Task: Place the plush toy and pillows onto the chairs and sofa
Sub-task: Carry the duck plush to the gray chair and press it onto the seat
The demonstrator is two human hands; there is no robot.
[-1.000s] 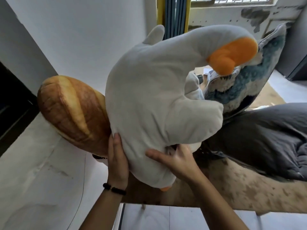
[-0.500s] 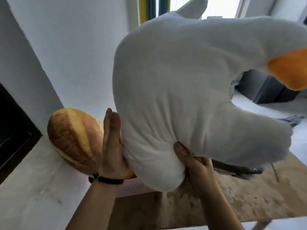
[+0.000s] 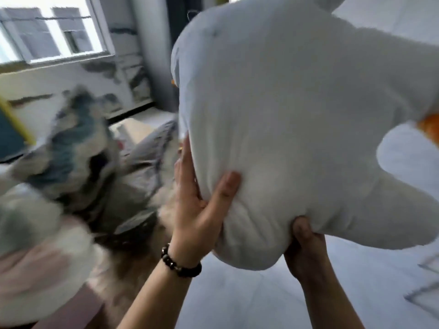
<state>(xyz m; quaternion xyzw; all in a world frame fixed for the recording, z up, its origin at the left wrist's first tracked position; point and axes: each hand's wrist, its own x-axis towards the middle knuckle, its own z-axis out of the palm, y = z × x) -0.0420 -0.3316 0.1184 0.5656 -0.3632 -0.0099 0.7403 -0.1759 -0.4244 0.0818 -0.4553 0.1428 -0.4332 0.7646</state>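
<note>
A big white plush goose (image 3: 285,115) fills the upper right of the head view, held up in the air. Its orange beak (image 3: 428,125) peeks out at the right edge. My left hand (image 3: 202,203), with a dark bead bracelet at the wrist, presses against the toy's left side, thumb on the front. My right hand (image 3: 303,236) grips the toy's bottom from underneath. A blue-and-white patterned pillow (image 3: 71,138) lies blurred at the left, next to a grey pillow (image 3: 145,162).
A window (image 3: 52,34) and a stained wall are at the upper left. A brown mottled surface (image 3: 123,281) lies under the pillows, a pink object (image 3: 31,269) at the lower left. Pale floor (image 3: 249,300) spreads below the toy.
The view has swung to the right: the bread-shaped pillow has left the frame and the patterned and grey pillows now sit at the left. Both hands still hold the goose aloft.
</note>
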